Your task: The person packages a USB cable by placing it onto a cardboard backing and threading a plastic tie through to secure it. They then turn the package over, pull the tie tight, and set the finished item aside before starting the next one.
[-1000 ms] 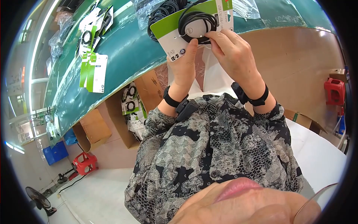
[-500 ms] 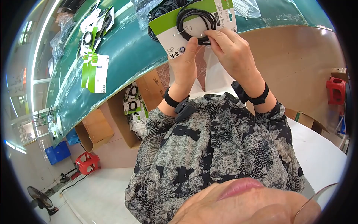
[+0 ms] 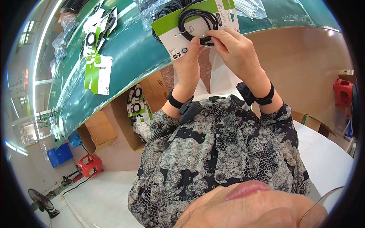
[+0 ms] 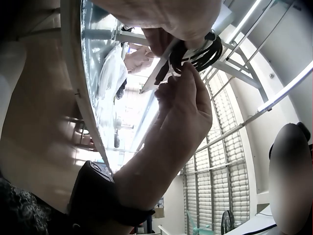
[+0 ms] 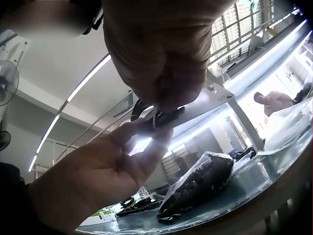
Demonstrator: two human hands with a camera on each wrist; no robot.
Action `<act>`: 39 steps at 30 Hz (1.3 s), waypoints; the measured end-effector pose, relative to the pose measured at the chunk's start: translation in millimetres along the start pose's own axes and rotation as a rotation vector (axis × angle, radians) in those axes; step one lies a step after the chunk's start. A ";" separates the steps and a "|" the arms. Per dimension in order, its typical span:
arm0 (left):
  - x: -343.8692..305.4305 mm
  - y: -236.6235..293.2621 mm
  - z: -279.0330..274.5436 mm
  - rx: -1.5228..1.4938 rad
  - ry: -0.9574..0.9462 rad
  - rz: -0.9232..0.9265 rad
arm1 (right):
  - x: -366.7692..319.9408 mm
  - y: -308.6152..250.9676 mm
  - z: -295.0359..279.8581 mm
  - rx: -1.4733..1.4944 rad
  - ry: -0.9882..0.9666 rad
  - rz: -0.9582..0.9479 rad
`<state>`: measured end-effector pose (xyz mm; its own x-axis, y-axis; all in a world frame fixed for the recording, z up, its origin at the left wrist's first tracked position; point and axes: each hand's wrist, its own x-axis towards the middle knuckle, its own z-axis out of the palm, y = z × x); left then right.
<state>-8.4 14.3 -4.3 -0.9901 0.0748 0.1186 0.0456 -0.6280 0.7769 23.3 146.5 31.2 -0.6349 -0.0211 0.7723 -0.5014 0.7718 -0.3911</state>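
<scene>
A green-and-white card [image 3: 167, 38] printed for a USB-C cable is held over the table's near edge. On its front lies a coiled black cable [image 3: 197, 15]. My left hand [image 3: 187, 68] grips the card and cable at the lower edge, thumb in front and the other fingers hidden behind. At the coil's lower right, my right hand [image 3: 237, 49] pinches with thumb and forefinger. A thin white tie [image 5: 155, 120] loops round the cable at those fingertips in the right wrist view. The left wrist view shows the coil [image 4: 208, 56] edge-on between both hands.
More carded cables [image 3: 97, 70] lie on the green table [image 3: 129, 49] at left. Black cables [image 3: 175, 5] in clear plastic and a bag of white ties [image 3: 249, 9] sit beyond the card. Below the edge stands a carton [image 3: 123, 114] of carded cables.
The card with its coil has shifted slightly left, and the coil has turned flatter to the card, showing more of its centre. Both hands keep their hold.
</scene>
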 end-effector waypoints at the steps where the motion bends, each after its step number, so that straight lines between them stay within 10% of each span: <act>1: 0.7 -0.6 -0.4 0.000 0.001 0.002 | 0.4 -3.1 -3.9 -0.006 -0.017 0.024; 39: 3.1 -12.3 -7.5 0.192 0.052 0.126 | -4.3 -7.1 3.6 -0.195 -0.161 0.060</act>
<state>-13.0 16.5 -18.2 -0.9803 -0.0384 0.1938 0.1889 -0.4703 0.8621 27.5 138.9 28.8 -0.7534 -0.0601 0.6548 -0.3468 0.8824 -0.3179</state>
